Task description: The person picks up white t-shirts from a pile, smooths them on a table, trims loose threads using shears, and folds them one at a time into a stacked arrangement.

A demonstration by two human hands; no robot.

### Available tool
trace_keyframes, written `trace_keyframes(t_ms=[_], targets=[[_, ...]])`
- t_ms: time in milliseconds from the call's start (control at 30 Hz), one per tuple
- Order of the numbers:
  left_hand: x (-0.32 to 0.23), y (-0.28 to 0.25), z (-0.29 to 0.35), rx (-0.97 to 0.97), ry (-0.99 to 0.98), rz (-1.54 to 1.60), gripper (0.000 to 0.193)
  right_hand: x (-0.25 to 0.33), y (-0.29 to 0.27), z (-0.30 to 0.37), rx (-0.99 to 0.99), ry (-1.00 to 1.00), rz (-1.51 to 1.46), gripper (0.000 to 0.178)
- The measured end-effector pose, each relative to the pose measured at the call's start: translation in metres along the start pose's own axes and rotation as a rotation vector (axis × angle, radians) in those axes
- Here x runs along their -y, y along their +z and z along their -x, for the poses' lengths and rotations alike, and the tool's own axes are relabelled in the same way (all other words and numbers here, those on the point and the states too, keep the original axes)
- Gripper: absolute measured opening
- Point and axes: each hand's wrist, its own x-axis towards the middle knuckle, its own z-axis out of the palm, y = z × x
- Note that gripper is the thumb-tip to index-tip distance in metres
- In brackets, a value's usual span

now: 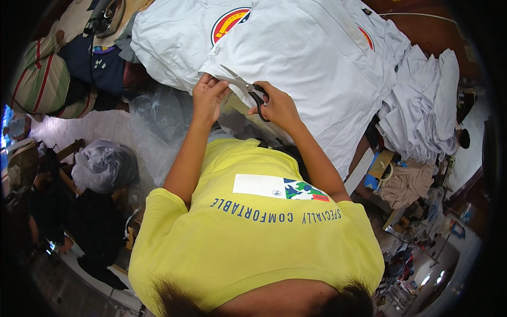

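My right hand (277, 105) is closed round the black handles of a pair of scissors (241, 84), whose metal blades are apart and point up and left. The blades lie at the edge of a white T-shirt (311, 58) spread over the work surface. My left hand (208, 98) pinches that shirt's edge beside the blades. Just above the fingers, a small white label (214, 50) shows on the cloth. A round red and yellow print (230, 25) is partly covered by the shirt's folds.
A heap of white garments (420, 108) is stacked at the right, above a beige cloth (409, 182). Clear plastic sheeting (158, 124) hangs left of my arm. An iron (109, 18) and striped cloth (39, 79) are at the far left, with a stuffed plastic bag (103, 166) below.
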Motion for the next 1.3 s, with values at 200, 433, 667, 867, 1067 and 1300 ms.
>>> trace_keyframes(t_ms=[200, 433, 667, 867, 1067, 1300], targets=[[-0.004, 0.004, 0.003, 0.012, 0.002, 0.006, 0.035, -0.007, 0.003, -0.003, 0.049, 0.036, -0.033, 0.06], [-0.005, -0.005, -0.005, -0.014, 0.021, 0.013, 0.036, -0.008, 0.005, -0.002, 0.053, 0.033, -0.021, 0.047], [-0.005, -0.004, -0.003, -0.024, 0.05, -0.024, 0.038, 0.01, 0.005, -0.013, 0.004, -0.03, 0.061, 0.048], [-0.008, -0.001, -0.001, -0.01, 0.072, -0.018, 0.039, -0.007, 0.01, -0.009, 0.023, -0.032, -0.026, 0.048], [-0.003, -0.01, -0.007, -0.035, 0.096, 0.005, 0.037, 0.013, 0.008, -0.014, -0.028, -0.05, 0.056, 0.048], [-0.007, -0.004, -0.002, -0.011, 0.107, 0.002, 0.036, 0.009, 0.014, -0.027, -0.005, -0.054, 0.083, 0.047]])
